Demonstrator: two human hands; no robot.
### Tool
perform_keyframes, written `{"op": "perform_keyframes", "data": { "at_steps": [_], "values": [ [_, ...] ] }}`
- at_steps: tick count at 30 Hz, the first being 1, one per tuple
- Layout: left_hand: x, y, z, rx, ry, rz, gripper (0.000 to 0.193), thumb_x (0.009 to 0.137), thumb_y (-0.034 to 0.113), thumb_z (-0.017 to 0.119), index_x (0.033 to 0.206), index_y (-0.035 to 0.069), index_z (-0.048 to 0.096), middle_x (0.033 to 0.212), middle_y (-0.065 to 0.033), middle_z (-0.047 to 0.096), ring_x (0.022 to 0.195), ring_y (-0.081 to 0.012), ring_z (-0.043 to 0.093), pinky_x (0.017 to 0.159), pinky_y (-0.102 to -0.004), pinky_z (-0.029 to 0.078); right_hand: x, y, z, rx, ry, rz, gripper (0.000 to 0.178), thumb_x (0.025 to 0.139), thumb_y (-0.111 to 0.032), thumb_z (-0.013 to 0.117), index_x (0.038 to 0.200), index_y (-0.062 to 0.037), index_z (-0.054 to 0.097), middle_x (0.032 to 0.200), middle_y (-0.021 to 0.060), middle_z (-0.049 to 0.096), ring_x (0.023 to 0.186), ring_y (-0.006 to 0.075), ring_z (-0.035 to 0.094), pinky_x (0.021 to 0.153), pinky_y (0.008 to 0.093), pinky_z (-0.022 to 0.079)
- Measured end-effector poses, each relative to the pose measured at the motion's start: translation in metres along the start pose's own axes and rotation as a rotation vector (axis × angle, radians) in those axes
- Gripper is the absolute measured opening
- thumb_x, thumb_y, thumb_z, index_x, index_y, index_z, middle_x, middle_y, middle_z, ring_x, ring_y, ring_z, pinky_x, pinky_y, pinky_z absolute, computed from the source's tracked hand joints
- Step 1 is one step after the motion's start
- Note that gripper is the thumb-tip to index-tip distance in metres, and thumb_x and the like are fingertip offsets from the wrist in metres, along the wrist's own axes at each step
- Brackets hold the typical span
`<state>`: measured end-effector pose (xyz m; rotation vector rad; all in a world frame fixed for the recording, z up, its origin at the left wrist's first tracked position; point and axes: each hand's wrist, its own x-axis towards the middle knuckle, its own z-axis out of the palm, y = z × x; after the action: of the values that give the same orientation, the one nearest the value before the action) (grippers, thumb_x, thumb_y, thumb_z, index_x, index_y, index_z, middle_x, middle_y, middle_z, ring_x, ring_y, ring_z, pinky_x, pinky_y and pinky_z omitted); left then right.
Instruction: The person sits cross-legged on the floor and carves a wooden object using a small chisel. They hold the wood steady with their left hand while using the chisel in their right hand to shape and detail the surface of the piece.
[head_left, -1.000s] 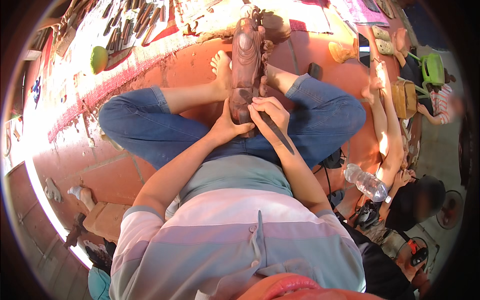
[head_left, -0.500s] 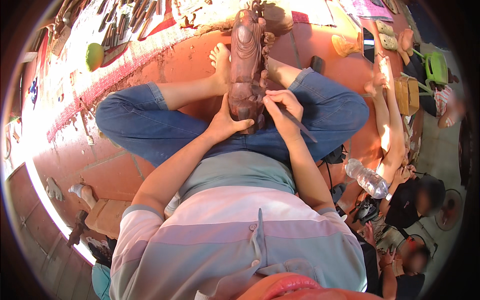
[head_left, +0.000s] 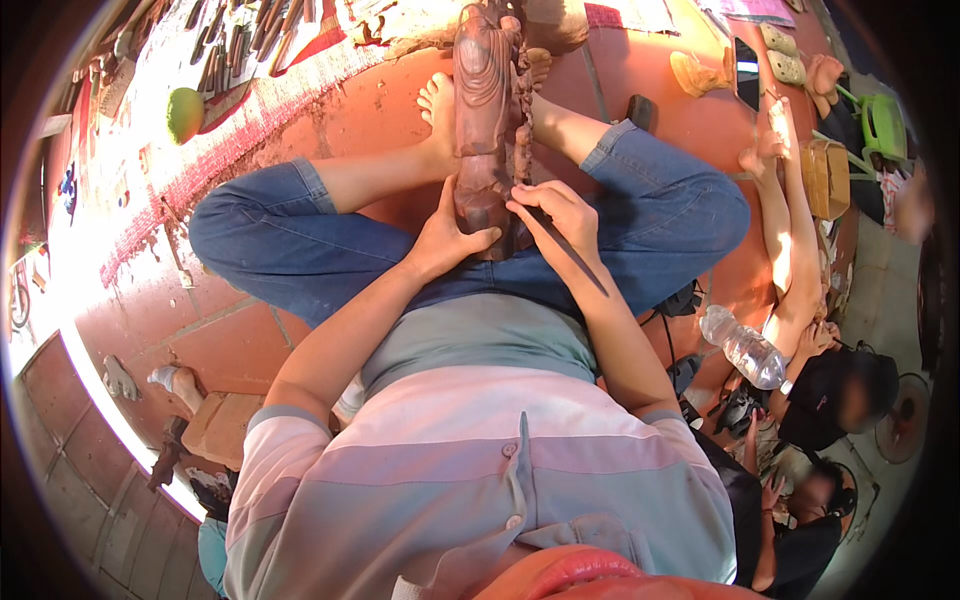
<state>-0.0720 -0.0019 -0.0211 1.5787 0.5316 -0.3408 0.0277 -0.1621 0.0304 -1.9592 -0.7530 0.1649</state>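
Observation:
A dark reddish-brown carved wooden statue point(head_left: 483, 90) of a robed figure lies lengthwise between my bent legs, its base towards my lap. My left hand point(head_left: 445, 240) grips the left side of the base, thumb across the top and fingers mostly hidden. At the base's right side, my right hand point(head_left: 566, 218) pinches a slim dark file point(head_left: 582, 268). The file's tapered end points back over my wrist; its other end, by my fingertips, is against or very near the wood. Small knobbly carving runs along the statue's right edge.
Many carving tools point(head_left: 235, 50) lie on a cloth at the far left, near a green-yellow fruit point(head_left: 185, 115). A wood block point(head_left: 555, 22) sits beyond the statue. At right are a phone point(head_left: 746, 75), a plastic bottle point(head_left: 745, 347), and other people sitting close by.
My right hand has shifted slightly left along the base, and the file has swung to a steeper angle. The left hand keeps its grip on the statue.

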Motion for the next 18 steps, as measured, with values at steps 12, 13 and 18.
{"op": "perform_keyframes", "data": {
  "at_steps": [12, 13, 18],
  "values": [
    [0.001, -0.004, -0.001, -0.043, -0.048, -0.033, 0.119, 0.069, 0.038, 0.078, 0.149, -0.003, -0.001, 0.114, -0.0249, 0.057, 0.108, -0.0298, 0.058, 0.095, -0.0332, 0.045, 0.003, -0.005, -0.007, -0.101, -0.144, -0.097, 0.017, 0.074, -0.011, 0.076, 0.089, -0.0072, 0.071, 0.086, 0.0099, 0.068, 0.086, 0.026, 0.066, 0.083, 0.0374, 0.052],
    [0.001, -0.003, 0.0, -0.042, -0.045, -0.027, 0.119, 0.069, 0.038, 0.078, 0.149, -0.002, -0.001, 0.115, -0.0251, 0.057, 0.108, -0.0297, 0.059, 0.094, -0.0332, 0.045, 0.01, -0.005, -0.007, -0.102, -0.09, -0.122, 0.016, 0.075, -0.012, 0.075, 0.09, -0.0075, 0.071, 0.086, 0.0088, 0.068, 0.086, 0.0264, 0.066, 0.086, 0.0385, 0.051],
    [0.002, -0.001, 0.0, -0.096, -0.067, -0.004, 0.12, 0.069, 0.036, 0.079, 0.149, 0.0, -0.003, 0.112, -0.0236, 0.058, 0.105, -0.0284, 0.059, 0.093, -0.0331, 0.046, -0.003, -0.001, 0.005, -0.137, -0.016, -0.216, 0.017, 0.073, -0.007, 0.075, 0.088, -0.009, 0.069, 0.086, 0.0071, 0.068, 0.085, 0.026, 0.066, 0.083, 0.0344, 0.053]
  ]
}}
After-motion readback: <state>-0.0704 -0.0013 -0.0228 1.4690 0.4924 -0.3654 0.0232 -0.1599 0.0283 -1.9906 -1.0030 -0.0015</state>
